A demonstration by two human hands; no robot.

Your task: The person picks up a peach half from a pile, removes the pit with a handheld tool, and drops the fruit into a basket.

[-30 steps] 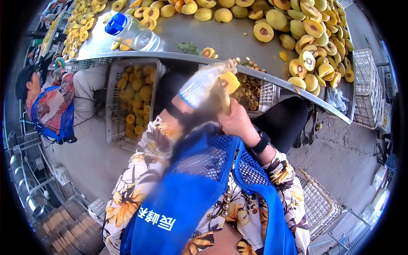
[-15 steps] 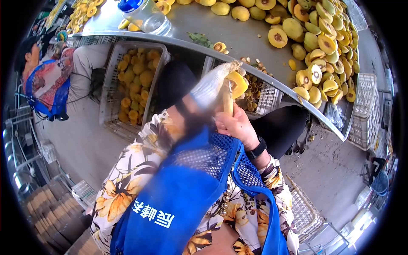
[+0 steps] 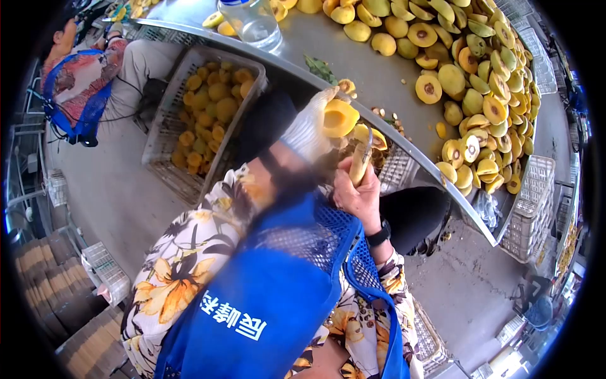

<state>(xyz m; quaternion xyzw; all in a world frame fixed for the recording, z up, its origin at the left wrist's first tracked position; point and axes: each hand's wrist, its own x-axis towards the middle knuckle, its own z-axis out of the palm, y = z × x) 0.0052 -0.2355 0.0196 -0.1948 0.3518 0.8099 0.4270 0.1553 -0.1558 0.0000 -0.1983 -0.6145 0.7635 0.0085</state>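
Observation:
My left hand (image 3: 309,134), in a white knitted glove, is closed on a yellow peach half (image 3: 339,118). The half's hollowed cut face is turned up, with no stone showing in it. In my bare right hand (image 3: 357,197) is a pitting tool (image 3: 360,161) with a pale handle and a curved metal tip. The tip points up, just right of the peach half and apart from it. Another yellow peach piece (image 3: 379,139) shows just beyond the tool. Below my hands, a crate (image 3: 399,167) holding stones and scraps is partly hidden.
A metal table (image 3: 379,82) carries a large heap of halved peaches (image 3: 486,107), a water bottle (image 3: 255,28) and a green leaf (image 3: 320,67). To the left stands a crate (image 3: 165,120) of peach halves. Another person (image 3: 82,95) sits farther left. Stacked crates (image 3: 530,208) stand at right.
The tool has come out of the peach half and moved right with my right hand. The peach half now shows its hollow face. The whole view has shifted slightly.

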